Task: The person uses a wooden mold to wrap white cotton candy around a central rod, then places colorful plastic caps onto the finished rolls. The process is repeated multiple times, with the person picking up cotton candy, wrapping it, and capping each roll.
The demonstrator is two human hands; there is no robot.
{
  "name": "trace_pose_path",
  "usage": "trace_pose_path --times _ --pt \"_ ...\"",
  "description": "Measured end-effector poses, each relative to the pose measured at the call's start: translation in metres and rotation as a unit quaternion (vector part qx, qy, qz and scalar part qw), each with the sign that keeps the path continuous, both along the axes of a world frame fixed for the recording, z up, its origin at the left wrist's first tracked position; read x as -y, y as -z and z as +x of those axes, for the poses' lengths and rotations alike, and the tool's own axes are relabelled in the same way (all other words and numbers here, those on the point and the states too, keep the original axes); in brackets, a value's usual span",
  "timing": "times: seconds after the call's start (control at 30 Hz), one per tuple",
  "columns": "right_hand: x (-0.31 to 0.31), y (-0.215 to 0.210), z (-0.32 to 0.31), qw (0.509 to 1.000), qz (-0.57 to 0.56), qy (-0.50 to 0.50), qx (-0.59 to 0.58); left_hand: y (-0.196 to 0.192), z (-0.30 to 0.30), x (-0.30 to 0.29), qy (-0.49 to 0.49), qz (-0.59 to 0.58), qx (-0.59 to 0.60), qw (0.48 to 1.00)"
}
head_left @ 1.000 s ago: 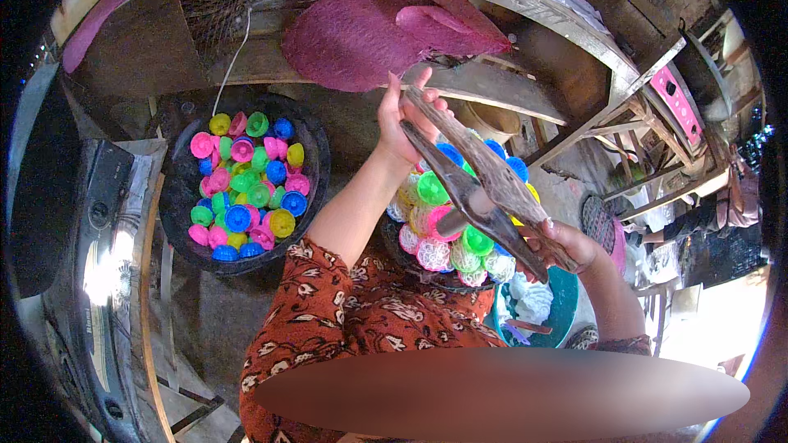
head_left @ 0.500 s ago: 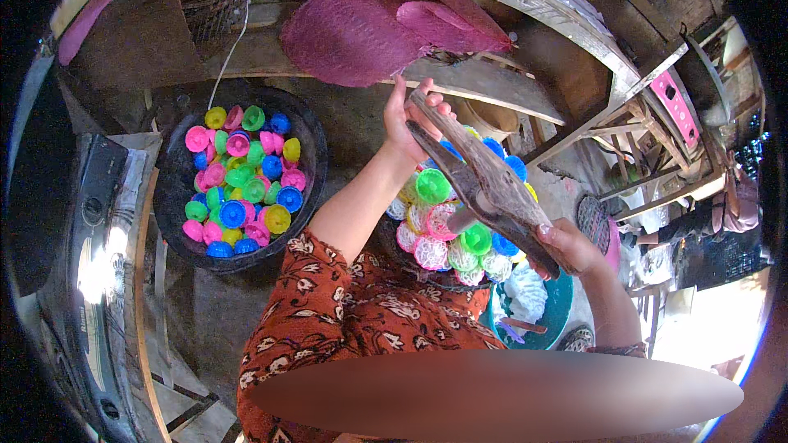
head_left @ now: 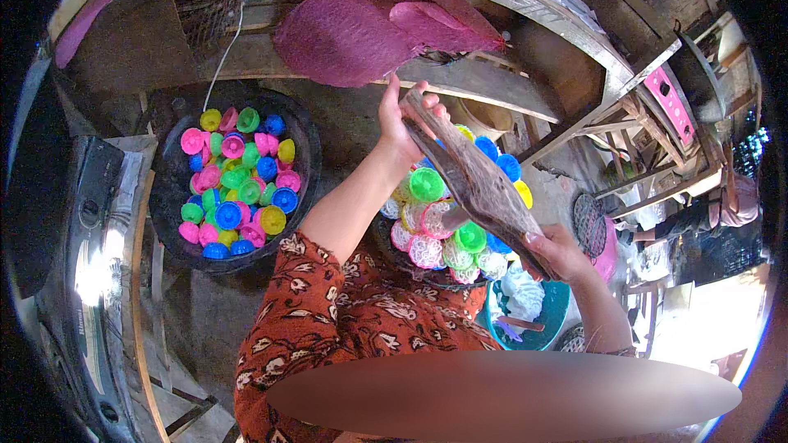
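Both my hands grip a long, weathered wooden press [head_left: 483, 180], held slantwise in front of my chest. My left hand [head_left: 400, 121] is closed round its far left end, with the thumb pointing up. At the near right end my right hand [head_left: 566, 252] squeezes the wooden handles together. A short, pale cylinder [head_left: 456, 215] sticks out under the middle of the press. Below lies a heap of colourful plastic cups, among them a green cup [head_left: 426, 185]. Several are covered with white, lacy strands, such as a pink-rimmed cup [head_left: 425, 251]. The press hides part of the heap.
On the left a black basin [head_left: 172, 234] holds many pink, green, blue and yellow cups. A teal basin [head_left: 560, 316] with a white mass stands near my right forearm. Purple netting [head_left: 341, 32] lies on a bench ahead. A pink stove [head_left: 669, 106] is at far right.
The press's two wooden handles, spread apart before, now lie close together. My right hand has closed on them and turned the press slightly. The view has shifted a little.
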State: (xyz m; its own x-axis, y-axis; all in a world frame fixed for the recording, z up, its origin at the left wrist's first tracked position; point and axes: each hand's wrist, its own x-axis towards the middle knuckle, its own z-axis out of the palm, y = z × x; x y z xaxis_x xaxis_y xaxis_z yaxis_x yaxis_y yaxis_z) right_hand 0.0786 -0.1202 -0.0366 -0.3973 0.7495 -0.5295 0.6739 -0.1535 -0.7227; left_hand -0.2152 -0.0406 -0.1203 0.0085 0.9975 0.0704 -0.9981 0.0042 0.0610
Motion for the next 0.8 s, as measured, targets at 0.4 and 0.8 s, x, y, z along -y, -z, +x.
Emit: trace_pose_path --times 0.4,0.8 --pt "-0.001 0.005 -0.012 0.991 0.017 -0.063 -0.12 -0.036 -0.024 -0.002 0.005 0.103 -0.031 0.994" --pt "0.01 -0.016 0.016 0.968 0.039 -0.053 -0.242 -0.081 -0.009 0.001 -0.039 0.208 -0.169 0.963"
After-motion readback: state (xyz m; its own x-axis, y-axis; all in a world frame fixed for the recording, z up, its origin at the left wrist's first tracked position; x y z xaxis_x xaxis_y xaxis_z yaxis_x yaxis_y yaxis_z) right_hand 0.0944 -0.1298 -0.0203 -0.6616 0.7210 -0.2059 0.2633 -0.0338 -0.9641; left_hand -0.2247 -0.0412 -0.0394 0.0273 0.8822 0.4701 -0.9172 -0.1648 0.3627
